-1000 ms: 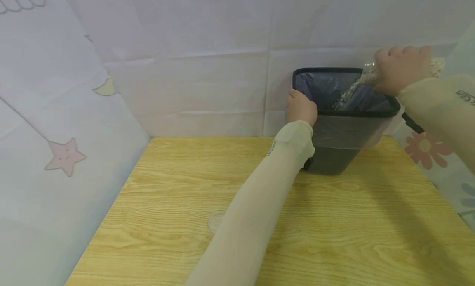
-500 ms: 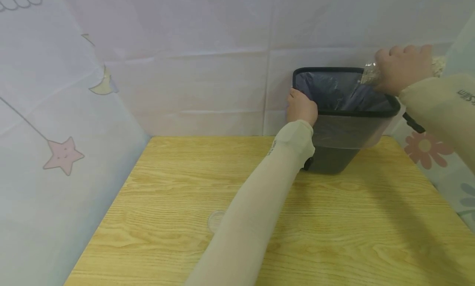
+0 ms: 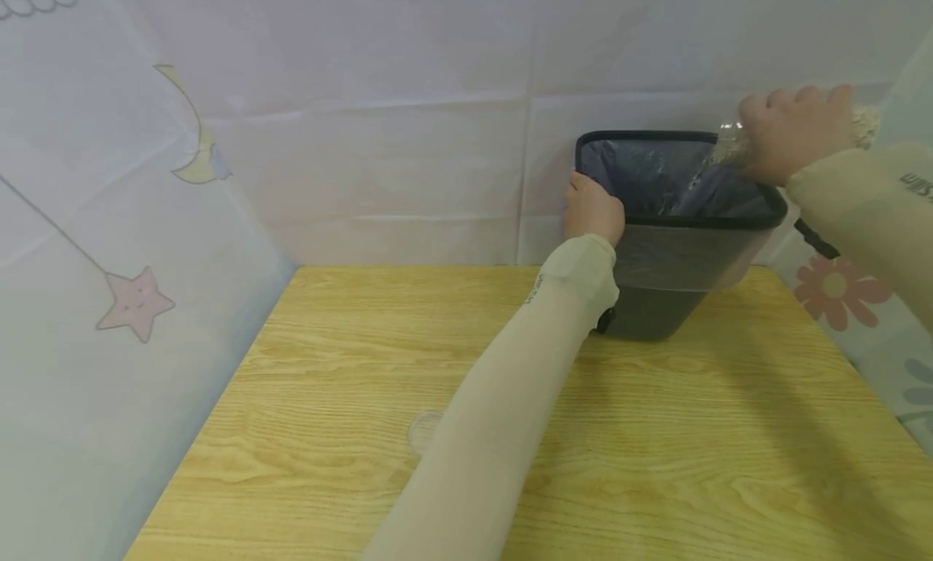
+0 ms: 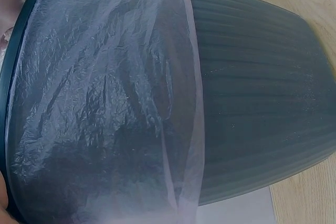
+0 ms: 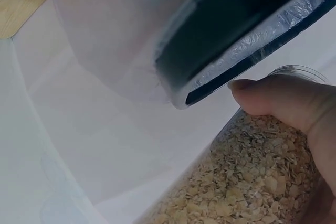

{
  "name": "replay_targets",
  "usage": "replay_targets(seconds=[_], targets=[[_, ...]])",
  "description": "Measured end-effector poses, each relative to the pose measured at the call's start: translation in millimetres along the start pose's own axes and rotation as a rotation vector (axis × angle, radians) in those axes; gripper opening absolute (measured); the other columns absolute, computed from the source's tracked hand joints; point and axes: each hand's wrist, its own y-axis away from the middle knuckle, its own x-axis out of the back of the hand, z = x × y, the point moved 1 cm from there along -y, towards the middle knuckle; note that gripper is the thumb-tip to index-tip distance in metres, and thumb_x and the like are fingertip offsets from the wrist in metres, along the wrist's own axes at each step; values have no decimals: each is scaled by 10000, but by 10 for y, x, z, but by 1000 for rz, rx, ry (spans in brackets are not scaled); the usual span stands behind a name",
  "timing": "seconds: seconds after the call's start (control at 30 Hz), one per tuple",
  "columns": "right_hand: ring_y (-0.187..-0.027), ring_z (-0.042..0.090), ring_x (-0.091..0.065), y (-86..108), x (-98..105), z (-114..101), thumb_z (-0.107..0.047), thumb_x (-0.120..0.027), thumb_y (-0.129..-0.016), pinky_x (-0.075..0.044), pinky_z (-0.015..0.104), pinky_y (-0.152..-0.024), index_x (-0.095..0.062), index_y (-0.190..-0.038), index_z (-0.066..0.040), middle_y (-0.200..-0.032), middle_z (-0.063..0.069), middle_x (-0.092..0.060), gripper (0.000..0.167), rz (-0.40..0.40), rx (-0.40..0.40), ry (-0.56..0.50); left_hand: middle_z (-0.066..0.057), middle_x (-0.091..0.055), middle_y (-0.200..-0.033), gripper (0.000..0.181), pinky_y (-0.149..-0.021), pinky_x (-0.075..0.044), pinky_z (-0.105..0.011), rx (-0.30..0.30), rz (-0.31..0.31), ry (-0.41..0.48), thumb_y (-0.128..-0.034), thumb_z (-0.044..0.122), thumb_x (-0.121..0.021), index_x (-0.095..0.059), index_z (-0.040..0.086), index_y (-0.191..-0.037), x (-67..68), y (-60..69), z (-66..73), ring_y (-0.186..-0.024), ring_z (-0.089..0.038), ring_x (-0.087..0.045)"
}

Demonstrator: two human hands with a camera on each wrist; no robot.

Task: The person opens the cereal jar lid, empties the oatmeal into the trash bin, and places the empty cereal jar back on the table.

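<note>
A dark trash bin stands at the back right of the table, tilted, its black rim facing up. A thin translucent plastic bag lines it and folds down over the outside. My left hand grips the rim at the left corner. In my right hand is a clear jar of oat flakes, tipped with its mouth over the bin's right side. A few flakes fall into the liner. The right wrist view shows many flakes inside the jar, with my thumb across its neck.
A clear round lid lies on the wooden table, partly hidden by my left forearm. Behind the table hangs a pale sheet; patterned cloth with a pink star and a red flower borders the sides.
A thick stream of oat flakes ran from the jar a second ago; it thinned to almost nothing, and now a few flakes fall. Both hands have stayed nearly in place.
</note>
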Motion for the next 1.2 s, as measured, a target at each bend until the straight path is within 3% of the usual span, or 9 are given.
replay_targets(seconds=[0.43,0.77,1.1,1.2], targets=[[-874,552,-476,5,29,0,-239,-772,-771,-329,698,-807,-395,-1077,152,-975,379,-478,623,-1,-14,35,47,-345,-1505,640,-907,-479,-280,4,-10,23,-1001,254,-524,-213,166,-1553,-9,-6,-2,-1126,-174,-574],[-876,569,-480,25,-10,7,-200,-779,-752,-320,712,-810,-416,-1057,144,-983,395,-492,586,46,4,30,42,-366,-1485,645,-885,-488,-289,10,-5,19,-995,259,-534,-219,174,-1551,-9,-6,0,-1095,-188,-583],[-911,614,-451,27,12,18,-228,-767,-771,-297,742,-847,-391,-1091,148,-990,411,-466,620,27,30,47,47,-372,-1479,647,-876,-490,-283,10,-8,4,-993,270,-542,-224,180,-1550,-23,-1,4,-1077,-175,-586],[-880,589,-469,43,1,7,-185,-719,-805,-314,726,-814,-402,-1082,138,-966,395,-479,530,36,33,48,46,-375,-1478,644,-876,-490,-286,10,-6,-2,-993,272,-540,-229,176,-1549,-19,17,9,-1071,-181,-589]])
